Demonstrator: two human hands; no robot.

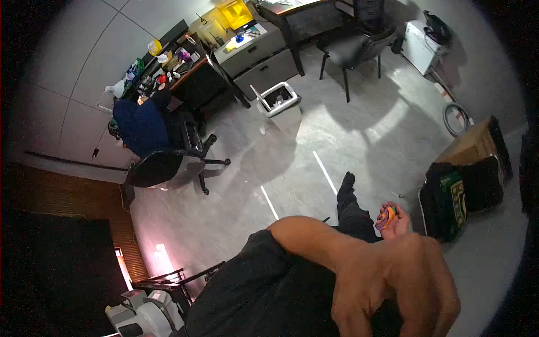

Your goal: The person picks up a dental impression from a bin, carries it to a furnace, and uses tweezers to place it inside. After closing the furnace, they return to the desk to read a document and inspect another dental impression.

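Close to the camera, my left hand (396, 272) reaches in on a bent forearm, its fingers curled toward the bottom edge. The fingertips lie outside the picture, so I cannot tell what they hold, if anything. Beyond it my right hand (397, 223) is turned palm up, fingers folded round a small crinkled orange and purple packet (386, 217). A bit of green shows at the packet's edge. The right wrist is hidden behind my left hand. My dark trousers (269, 281) fill the lower middle, one foot (347, 185) stretched out on the floor.
A person in dark blue (140, 126) sits at a cluttered desk (188, 73). A white bin (285, 112) stands by grey drawers (264, 73). Bags and a cardboard box (469, 143) lean at my right, with a coiled hose (455, 119) behind. A black chair (359, 42) stands further back.
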